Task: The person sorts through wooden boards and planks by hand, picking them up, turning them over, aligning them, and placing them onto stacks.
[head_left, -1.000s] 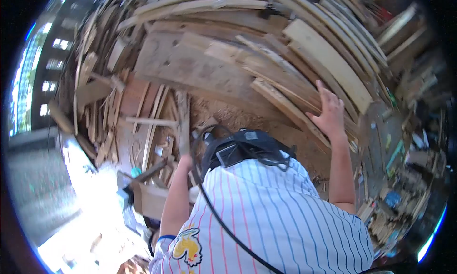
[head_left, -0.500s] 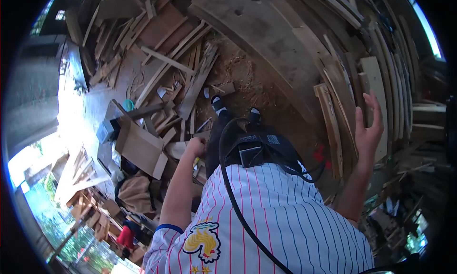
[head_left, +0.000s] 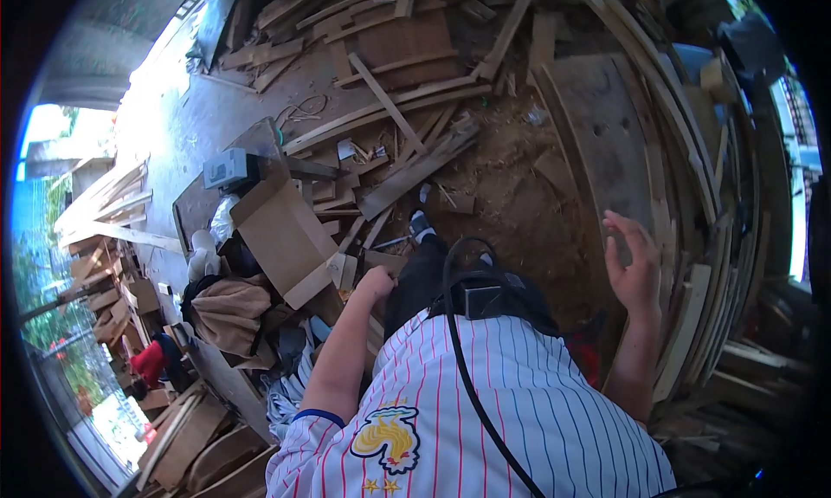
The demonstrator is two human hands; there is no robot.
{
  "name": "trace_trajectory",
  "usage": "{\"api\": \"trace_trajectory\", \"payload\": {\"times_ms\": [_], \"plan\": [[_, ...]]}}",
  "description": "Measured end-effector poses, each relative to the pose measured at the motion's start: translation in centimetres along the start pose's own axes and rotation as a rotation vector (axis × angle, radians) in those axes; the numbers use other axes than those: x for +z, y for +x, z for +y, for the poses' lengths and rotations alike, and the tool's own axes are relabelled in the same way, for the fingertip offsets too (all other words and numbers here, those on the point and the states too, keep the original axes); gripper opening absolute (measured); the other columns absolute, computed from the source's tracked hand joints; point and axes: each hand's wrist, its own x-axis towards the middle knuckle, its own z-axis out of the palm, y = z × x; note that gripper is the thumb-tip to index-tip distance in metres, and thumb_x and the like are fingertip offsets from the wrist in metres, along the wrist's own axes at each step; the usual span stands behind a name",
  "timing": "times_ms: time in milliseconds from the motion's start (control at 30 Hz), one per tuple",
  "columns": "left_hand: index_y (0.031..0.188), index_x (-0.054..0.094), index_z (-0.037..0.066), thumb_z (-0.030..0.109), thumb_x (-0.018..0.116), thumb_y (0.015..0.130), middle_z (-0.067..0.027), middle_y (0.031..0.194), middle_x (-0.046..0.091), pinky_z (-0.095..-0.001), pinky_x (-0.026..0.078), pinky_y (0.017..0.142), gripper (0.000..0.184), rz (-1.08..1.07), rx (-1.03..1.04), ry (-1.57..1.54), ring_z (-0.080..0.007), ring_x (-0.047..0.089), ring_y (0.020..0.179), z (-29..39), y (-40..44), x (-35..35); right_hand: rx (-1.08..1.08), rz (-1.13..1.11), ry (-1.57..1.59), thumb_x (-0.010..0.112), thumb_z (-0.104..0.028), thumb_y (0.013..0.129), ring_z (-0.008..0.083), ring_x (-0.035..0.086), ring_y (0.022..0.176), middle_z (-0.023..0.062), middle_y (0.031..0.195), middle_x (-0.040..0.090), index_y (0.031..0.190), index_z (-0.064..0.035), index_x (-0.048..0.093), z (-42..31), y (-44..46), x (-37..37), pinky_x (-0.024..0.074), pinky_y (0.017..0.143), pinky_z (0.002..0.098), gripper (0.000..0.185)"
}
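Observation:
My left hand hangs beside my left thigh with its fingers curled into a loose fist. Nothing shows in it. Close by on its left lies an open cardboard box. My right hand is raised on the right, fingers and thumb apart, holding nothing. Behind it are a wide wooden slab and upright boards; I cannot tell whether it touches them. A black cable runs down my striped shirt to a black pouch at my waist.
Scrap wood lies heaped ahead of my feet, beside a sawdust-strewn dirt floor. A grey box-shaped device and a brown cloth are at the left. Long planks line the right side.
The view has swung to the right, so the wood pile and slab sit differently in it. My right hand appears lower and nearer my body. My left hand stays by my thigh.

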Motion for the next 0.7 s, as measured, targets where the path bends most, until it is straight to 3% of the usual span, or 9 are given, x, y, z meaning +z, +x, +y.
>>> {"api": "trace_trajectory", "payload": {"times_ms": [167,367,700], "plan": [[0.091,0.073,0.005,0.019,0.066,0.077,-0.0197,0.093,0.07,-0.0428,0.053,0.079,0.021,0.04,-0.002,-0.097,-0.0366,0.067,0.089,-5.8,1.7,-4.4,-0.086,-0.098,0.019,0.059,-0.002,0.086,0.0311,0.064,0.096,0.0119,0.103,0.066,0.11,-0.0044,0.065,-7.1,6.8,3.5,0.0516,0.084,0.0381,0.024],[0.093,0.074,0.007,0.024,0.066,0.077,-0.0188,0.098,0.07,-0.0425,0.053,0.083,0.025,0.055,-0.08,-0.139,-0.0365,0.067,0.094,-13.6,5.1,-7.6,-0.103,-0.219,-0.001,0.06,-0.005,0.087,0.0319,0.063,0.096,0.0124,0.102,0.065,0.112,-0.0055,0.065,-12.8,12.8,7.1,0.0507,0.085,0.0389,0.026],[0.084,0.075,0.011,0.014,0.058,0.076,-0.0147,0.091,0.072,-0.0389,0.054,0.08,0.019,0.086,-0.134,-0.443,-0.0316,0.068,0.088,-14.0,7.1,-9.9,-0.083,-0.508,-0.061,0.061,-0.014,0.088,0.0322,0.061,0.102,0.0131,0.11,0.064,0.118,-0.0078,0.063,-17.4,22.4,10.5,0.0498,0.089,0.04,0.03]]}}
